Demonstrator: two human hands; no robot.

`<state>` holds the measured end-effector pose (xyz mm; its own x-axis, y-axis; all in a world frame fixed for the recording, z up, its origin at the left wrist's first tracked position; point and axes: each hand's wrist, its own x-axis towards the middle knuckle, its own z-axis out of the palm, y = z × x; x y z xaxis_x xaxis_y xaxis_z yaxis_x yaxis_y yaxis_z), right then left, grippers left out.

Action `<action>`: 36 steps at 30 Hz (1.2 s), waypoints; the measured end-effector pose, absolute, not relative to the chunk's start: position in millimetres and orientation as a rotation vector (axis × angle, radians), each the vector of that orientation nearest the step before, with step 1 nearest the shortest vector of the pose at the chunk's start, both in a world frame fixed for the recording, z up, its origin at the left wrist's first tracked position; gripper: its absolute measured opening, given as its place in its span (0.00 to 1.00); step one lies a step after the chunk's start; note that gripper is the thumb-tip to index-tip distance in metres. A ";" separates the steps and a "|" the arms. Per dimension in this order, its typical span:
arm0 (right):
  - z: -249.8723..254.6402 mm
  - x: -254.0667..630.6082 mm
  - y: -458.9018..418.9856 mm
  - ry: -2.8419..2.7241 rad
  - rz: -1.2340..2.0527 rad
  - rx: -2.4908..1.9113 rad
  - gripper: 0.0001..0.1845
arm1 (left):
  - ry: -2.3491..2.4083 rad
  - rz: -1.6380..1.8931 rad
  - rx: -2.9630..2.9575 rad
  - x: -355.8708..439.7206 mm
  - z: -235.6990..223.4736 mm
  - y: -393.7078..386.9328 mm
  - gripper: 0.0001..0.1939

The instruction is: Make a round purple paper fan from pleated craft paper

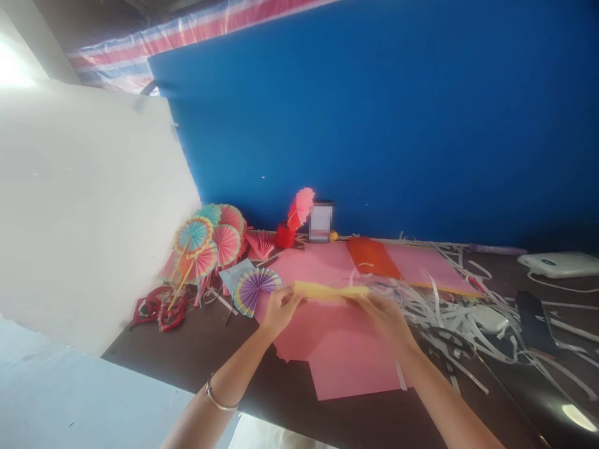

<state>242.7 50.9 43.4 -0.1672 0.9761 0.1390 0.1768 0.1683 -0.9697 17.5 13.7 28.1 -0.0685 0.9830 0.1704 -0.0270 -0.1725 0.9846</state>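
A narrow yellow strip of folded paper (330,290) is stretched level between my two hands, above the pink sheets (355,368) on the dark table. My left hand (282,310) pinches its left end with fingers closed. At the other end, my right hand (381,312) grips the strip between thumb and fingers; that hand is a little blurred. Just left of my left hand lies a round pleated paper fan (257,288), purple in the middle with a pastel rim.
Several finished paper fans (193,236) stand at the back left, by red-rimmed items (159,308). A red cup (285,236) holds a pink fan. White paper strips (468,315) heap up on the right, near a white device (559,264). A blue panel (374,125) closes off the back.
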 end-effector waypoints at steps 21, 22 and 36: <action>30.3 235.3 53.4 -1.475 1.130 -1.043 0.22 | 1.107 1.466 1.085 16.3 25.3 13.8 0.25; 31.8 235.2 52.7 -1.503 1.105 -1.050 0.22 | 1.120 1.459 1.061 17.0 23.5 14.3 0.25; 25.5 235.7 53.1 -1.496 0.925 -1.160 0.19 | 1.293 1.357 1.268 21.4 33.3 9.9 0.13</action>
<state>235.7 53.1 25.5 -0.0528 0.9680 0.2451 0.2136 0.2508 -0.9442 21.4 9.9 33.3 -0.1239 0.9861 0.1106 0.0623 -0.1035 0.9927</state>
